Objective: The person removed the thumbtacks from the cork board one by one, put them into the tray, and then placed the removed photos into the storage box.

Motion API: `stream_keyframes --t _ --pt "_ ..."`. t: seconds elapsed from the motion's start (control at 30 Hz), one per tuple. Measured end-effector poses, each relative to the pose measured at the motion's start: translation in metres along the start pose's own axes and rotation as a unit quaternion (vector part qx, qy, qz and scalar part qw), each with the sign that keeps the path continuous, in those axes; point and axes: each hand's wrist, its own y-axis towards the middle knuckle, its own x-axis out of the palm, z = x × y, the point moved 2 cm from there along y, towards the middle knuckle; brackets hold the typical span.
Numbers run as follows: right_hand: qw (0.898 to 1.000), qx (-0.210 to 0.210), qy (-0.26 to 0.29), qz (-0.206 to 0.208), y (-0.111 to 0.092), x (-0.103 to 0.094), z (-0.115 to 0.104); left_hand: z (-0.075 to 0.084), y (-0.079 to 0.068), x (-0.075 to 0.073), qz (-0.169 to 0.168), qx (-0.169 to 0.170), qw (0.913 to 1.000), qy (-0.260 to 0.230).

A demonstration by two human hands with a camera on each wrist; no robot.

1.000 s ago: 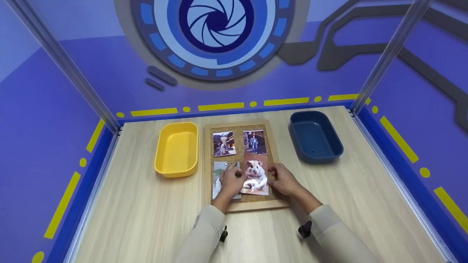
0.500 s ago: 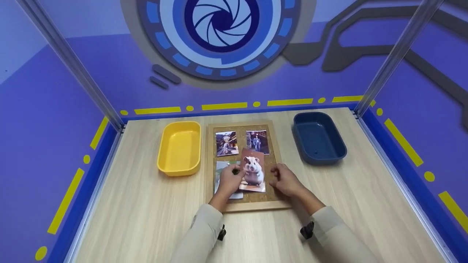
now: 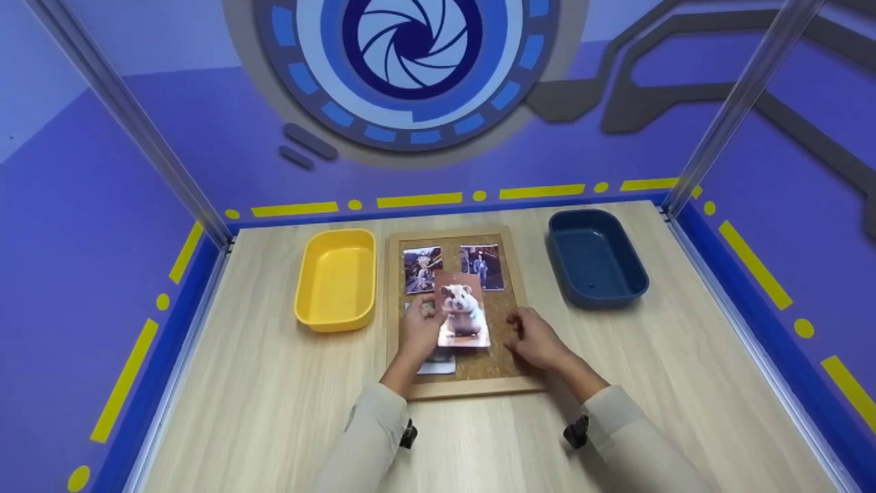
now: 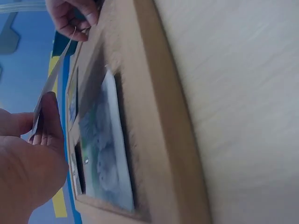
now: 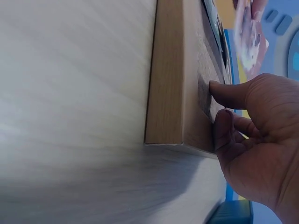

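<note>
A glossy hamster photo [image 3: 464, 316] is pinched at its left edge by my left hand [image 3: 416, 332]. In the left wrist view the photo [image 4: 51, 81] stands tilted above the cork board [image 3: 472, 370], with the thumb on one face and fingers on the other. Under that hand, another animal photo [image 4: 105, 147] lies on the board, a small pin at its edge. My right hand [image 3: 537, 340] stays at the board's right frame, fingers curled, thumb [image 5: 233, 93] over the cork. I cannot tell whether something small sits between its fingertips.
Two photos of people, a left one [image 3: 419, 263] and a right one [image 3: 487, 266], are on the upper board. A yellow tray [image 3: 335, 320] stands left of the board and a dark blue tray [image 3: 602, 300] right. Behind the wooden table [image 3: 246, 411] rises a printed wall [image 3: 479, 161].
The hamster photo has come up off the lower right of the board and shifted left and upward with my left hand. It now covers part of the lower left photo. My right hand has barely moved.
</note>
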Motion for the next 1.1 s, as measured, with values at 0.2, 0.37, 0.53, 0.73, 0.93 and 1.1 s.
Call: stream_keyframes --t 0.2,0.37,0.53,0.73,0.93,1.1 --pt "0.999 0.035 0.023 -0.023 -0.002 -0.001 -0.006 0.006 0.003 -0.018 0.008 0.009 0.9990 -0.043" --pt "0.989 0.057 0.124 -0.049 0.000 0.000 -0.015 0.003 0.005 -0.027 0.003 0.002 0.9976 -0.070" --pt "0.984 0.041 0.161 -0.058 0.002 0.002 -0.025 -0.001 0.006 -0.030 0.009 0.003 0.9967 -0.081" --pt "0.991 0.031 0.119 -0.056 0.003 0.004 -0.020 0.002 0.006 -0.037 0.025 0.006 0.9970 -0.074" --pt "0.996 0.013 0.069 -0.046 0.003 0.003 -0.016 0.005 0.008 -0.046 0.037 0.014 0.9974 -0.060" --pt "0.998 -0.006 0.044 -0.046 0.002 0.003 -0.019 0.007 0.009 -0.054 0.048 0.015 0.9980 -0.039"
